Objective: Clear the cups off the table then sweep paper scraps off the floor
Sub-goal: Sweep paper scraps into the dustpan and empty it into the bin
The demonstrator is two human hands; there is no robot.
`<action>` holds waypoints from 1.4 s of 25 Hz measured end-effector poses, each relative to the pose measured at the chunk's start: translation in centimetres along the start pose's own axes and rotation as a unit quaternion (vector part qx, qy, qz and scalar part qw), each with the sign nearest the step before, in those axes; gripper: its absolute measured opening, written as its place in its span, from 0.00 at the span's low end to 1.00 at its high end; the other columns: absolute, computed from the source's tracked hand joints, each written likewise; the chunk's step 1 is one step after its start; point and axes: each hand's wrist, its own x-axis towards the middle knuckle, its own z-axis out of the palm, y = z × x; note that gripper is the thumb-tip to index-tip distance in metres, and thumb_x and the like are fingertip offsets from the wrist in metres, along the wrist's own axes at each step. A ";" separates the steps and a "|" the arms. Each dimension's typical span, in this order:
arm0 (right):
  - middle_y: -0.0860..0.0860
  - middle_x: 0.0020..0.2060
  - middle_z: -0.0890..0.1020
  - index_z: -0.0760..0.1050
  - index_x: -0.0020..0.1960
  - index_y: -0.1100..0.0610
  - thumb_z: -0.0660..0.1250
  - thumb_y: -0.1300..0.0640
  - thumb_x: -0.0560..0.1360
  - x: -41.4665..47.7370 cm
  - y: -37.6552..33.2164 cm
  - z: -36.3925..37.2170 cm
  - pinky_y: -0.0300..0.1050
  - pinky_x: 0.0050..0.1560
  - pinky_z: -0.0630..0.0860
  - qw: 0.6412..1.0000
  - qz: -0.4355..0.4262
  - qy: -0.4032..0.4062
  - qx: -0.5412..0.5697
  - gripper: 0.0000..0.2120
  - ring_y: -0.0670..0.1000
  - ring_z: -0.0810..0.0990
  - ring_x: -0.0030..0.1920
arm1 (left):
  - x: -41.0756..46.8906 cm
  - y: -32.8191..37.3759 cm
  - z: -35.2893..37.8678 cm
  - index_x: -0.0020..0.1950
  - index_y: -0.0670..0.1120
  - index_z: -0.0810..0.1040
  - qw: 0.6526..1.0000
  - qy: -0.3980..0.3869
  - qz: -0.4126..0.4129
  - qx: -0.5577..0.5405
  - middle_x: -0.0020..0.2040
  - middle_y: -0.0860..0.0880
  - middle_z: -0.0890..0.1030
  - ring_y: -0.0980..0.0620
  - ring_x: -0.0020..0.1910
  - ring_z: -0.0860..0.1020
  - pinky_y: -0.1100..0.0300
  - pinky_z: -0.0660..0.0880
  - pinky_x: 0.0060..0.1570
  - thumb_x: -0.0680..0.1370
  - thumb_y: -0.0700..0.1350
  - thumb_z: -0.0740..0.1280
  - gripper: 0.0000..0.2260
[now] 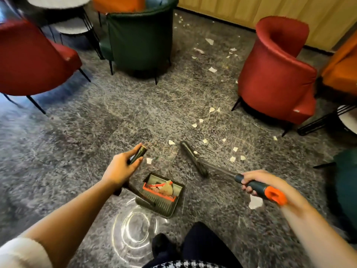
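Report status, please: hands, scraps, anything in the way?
Left hand grips dustpan handle; right hand grips broom. Some scraps in dustpan, many on floor. Red chair beside them.

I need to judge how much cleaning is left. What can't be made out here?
- Head view: table top, cut off by the upper edge and blurred; cups cannot be checked.
- Head view: floor behind the right red chair, hidden by it.
- Head view: dustpan contents, partly covered by its orange comb; scraps too jumbled to count.
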 end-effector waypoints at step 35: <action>0.53 0.23 0.73 0.67 0.67 0.66 0.57 0.74 0.73 9.8 -16.8 15.3 0.33 0.17 0.66 0.930 0.006 -0.215 -0.299 0.22 0.45 0.71 0.18 | 9.9 -7.0 -8.2 0.72 0.58 0.67 0.994 0.023 -0.094 0.042 0.36 0.53 0.76 0.69 0.24 0.70 0.75 0.66 0.28 0.78 0.48 0.66 0.23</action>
